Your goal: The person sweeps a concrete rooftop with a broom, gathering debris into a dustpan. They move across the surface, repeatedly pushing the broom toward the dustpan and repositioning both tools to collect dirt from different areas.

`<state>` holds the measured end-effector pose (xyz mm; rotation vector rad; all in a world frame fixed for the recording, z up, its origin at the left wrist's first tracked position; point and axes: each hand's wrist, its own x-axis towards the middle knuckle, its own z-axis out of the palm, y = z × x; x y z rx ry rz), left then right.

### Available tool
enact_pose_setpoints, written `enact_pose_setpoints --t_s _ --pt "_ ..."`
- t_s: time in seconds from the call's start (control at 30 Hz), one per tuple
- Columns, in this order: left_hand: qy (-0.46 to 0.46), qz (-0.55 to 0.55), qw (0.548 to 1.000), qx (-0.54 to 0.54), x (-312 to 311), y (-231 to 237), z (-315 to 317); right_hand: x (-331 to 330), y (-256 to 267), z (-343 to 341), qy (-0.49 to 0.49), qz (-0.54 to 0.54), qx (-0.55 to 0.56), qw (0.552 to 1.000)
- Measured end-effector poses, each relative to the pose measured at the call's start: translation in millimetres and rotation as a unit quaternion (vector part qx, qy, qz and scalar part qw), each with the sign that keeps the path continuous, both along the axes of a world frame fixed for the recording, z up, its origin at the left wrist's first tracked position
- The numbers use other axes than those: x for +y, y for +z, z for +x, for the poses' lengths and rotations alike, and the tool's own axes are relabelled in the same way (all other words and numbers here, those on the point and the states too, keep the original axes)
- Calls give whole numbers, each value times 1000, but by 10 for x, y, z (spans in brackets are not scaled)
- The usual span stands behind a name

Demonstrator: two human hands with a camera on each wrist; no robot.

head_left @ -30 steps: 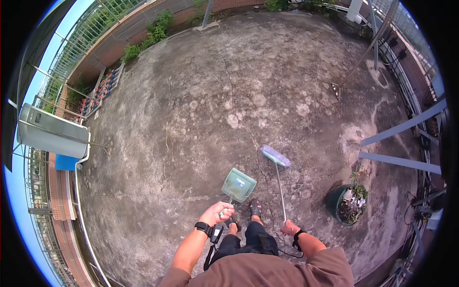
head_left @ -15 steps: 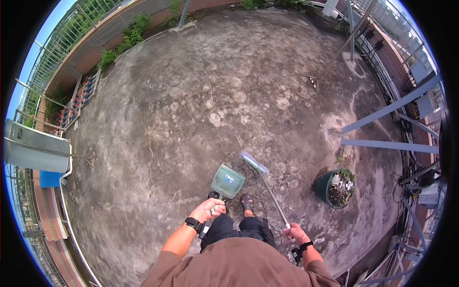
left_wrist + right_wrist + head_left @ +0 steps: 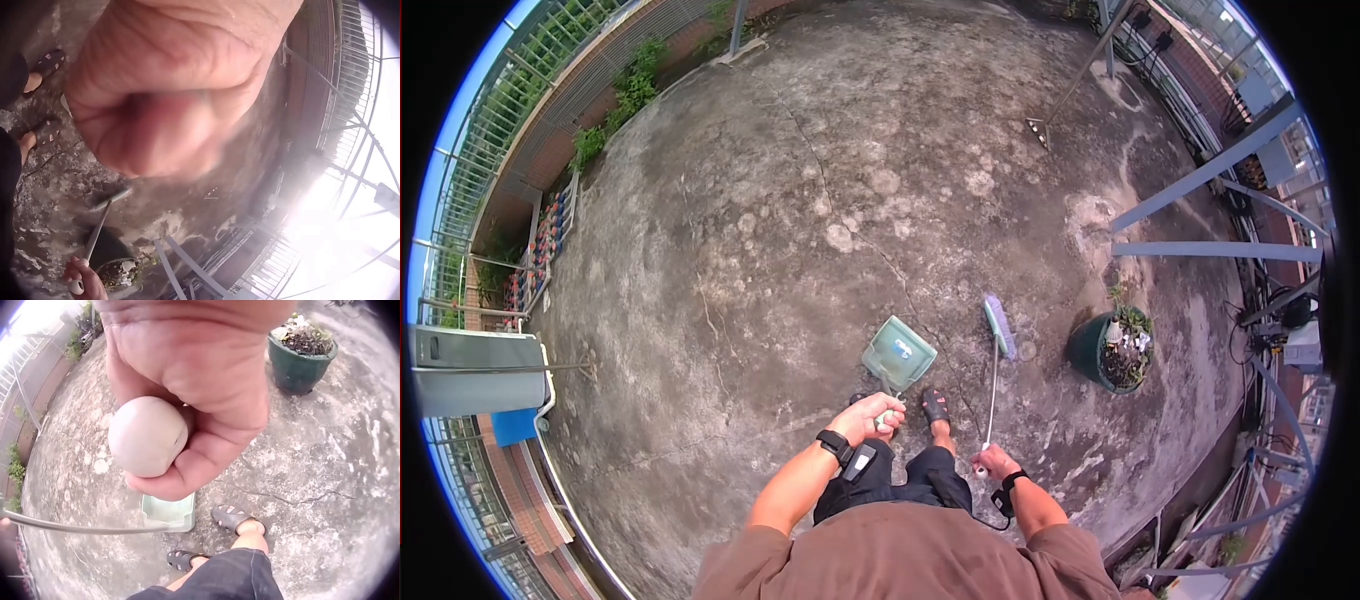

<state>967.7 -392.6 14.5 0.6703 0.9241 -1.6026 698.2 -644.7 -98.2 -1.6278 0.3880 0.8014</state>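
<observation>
My left hand grips the handle of a pale green dustpan, whose pan is in front of my feet with a little whitish-blue litter in it. My right hand holds a broom near the top of its pole; its bristle head, with purple bristles, is out to the right of the dustpan. In the right wrist view the fingers curl round the pole below its rounded white end cap, and the dustpan's long handle runs off left. The left wrist view shows a curled fist, its grip hidden.
A green plant pot with soil and plants stands to the right of the broom. Grey metal struts reach in from the right. Cracked, stained concrete spreads ahead, bordered by a railing. A grey cabinet-like box is at the left edge.
The broom head swung left toward the dustpan, then back out to the right, with the right hand tilting the pole. The left hand keeps hold of the dustpan. The head view has shifted.
</observation>
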Motion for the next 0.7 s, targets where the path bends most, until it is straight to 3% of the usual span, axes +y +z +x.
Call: enact_pose_setpoints --t_s 0.03,0.13,0.17,0.2,0.27,0.33,0.43,0.57,0.6,0.7 --pt "11 -2 1000 2 -2 8 21 254 457 180 -155 18 279 947" --pt "9 6 1000 -25 -81 112 119 512 920 27 -201 121 353 906" --pt "1 28 998 -50 -84 142 145 511 1164 61 -220 148 328 907" --pt "5 7 999 -40 -43 -76 118 480 1137 25 -198 154 317 914" --pt "5 -19 999 -36 8 -34 151 437 1177 -41 -180 156 308 921" --pt "-21 -20 998 -53 -75 204 222 395 1321 -20 -259 139 296 909" --pt "-37 -30 999 -24 -98 256 237 225 1530 138 -299 130 263 908" --pt "-24 -13 998 -54 -221 446 206 -363 1302 302 -355 91 240 899" --pt "-33 -31 999 -27 -225 199 172 -585 1238 386 -351 77 220 907" --pt "-67 -7 996 -55 -584 430 261 -1382 845 629 -353 35 152 922"
